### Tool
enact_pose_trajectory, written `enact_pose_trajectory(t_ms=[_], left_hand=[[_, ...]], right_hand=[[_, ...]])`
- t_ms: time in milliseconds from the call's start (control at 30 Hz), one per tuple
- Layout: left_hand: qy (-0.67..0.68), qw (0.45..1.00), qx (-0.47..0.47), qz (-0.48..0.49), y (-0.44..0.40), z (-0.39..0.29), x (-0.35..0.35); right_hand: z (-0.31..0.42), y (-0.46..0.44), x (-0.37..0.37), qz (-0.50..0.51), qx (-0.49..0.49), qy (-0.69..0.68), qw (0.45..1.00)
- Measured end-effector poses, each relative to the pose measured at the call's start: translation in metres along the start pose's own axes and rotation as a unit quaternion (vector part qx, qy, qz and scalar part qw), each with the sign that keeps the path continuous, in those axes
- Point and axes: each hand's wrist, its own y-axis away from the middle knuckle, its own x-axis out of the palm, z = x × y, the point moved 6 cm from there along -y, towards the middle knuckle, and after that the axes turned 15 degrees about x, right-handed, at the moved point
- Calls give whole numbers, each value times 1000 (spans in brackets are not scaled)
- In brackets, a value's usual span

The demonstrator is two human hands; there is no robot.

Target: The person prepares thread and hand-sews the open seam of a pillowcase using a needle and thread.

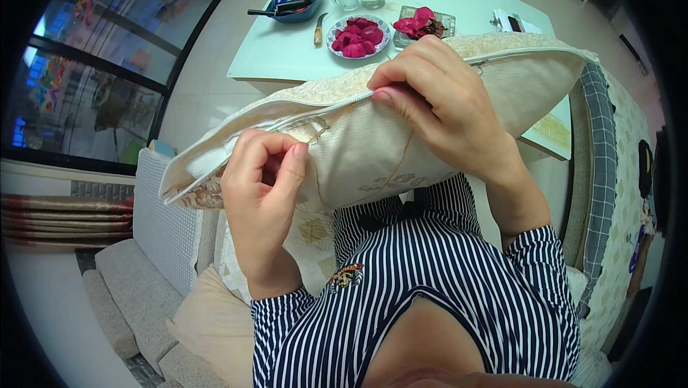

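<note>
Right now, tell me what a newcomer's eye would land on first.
Probably the big cream cushion across the middle, its zipper gaping toward the left end, with the left hand and right hand pinching along that edge. Next, the vivid red petals on a patterned plate, on the table beyond. Then the striped top filling the lower middle.

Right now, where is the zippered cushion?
In the head view, the zippered cushion is held just above centre by the left hand and right hand, in front of the pale table.
</note>
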Motion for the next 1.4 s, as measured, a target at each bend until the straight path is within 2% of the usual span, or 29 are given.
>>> enact_pose_trajectory(t_ms=[233,300,367,400,433,467,500,533,567,633,667,700,733,800,833,900,933,1000,1033,1100,1267,1333,1400], left_hand=[[-28,999,-4,-17,10,2,-23],[-19,999,-12,-28,13,2,-34],[47,999,-21,4,17,1,-41],[57,998,17,0,19,0,-46],[57,998,16,-1,21,4,-50],[117,981,143,50,22,-8,-49],[175,943,267,100,27,-19,-53],[308,873,284,250,25,-17,-52],[308,873,284,250,28,-16,-51],[346,907,232,62,25,-12,-55],[231,951,203,-10,16,-15,-53],[115,976,181,-24,6,-24,-40],[-2,987,157,-38,-7,-29,-29],[-100,971,219,0,-33,-32,0],[-99,970,220,-2,-42,-26,9],[-111,953,260,107,-51,-23,37],[-108,953,264,106,-52,-24,41],[-56,978,172,103,-54,-15,48],[-52,978,174,104,-55,-15,50],[-20,987,140,76,-55,-12,47],[-28,989,126,67,-57,-10,42],[-41,989,125,67,-59,-8,40],[-40,990,123,59,-60,-5,39]], right_hand=[[-3,-2,0,-1,5,7,1000],[-4,-2,1,-3,4,5,1000],[-4,-2,1,-6,4,3,1000],[-4,-2,2,-6,2,4,1000],[-4,-3,2,-6,1,6,1000],[-4,-3,2,-5,1,6,1000],[-4,-3,3,-4,1,6,1000],[-4,-2,3,-4,2,7,1000],[-3,-2,3,-3,2,7,1000],[-2,-3,3,-4,1,5,1000],[-1,-2,3,-4,0,5,1000],[0,-2,4,-2,1,3,1000],[1,-2,4,-1,1,2,1000],[3,-2,5,-3,-1,2,1000],[3,-2,4,-7,0,3,1000],[3,0,3,-13,-7,-5,1000],[2,1,0,-18,-11,-16,1000],[-2,6,-15,-15,13,-58,998],[-5,9,-22,-10,36,-105,994],[-9,15,-40,-69,30,-267,961],[-22,44,-134,-140,39,-296,944],[-46,71,-177,-205,59,-330,920],[-72,99,-217,-307,116,-278,903]])
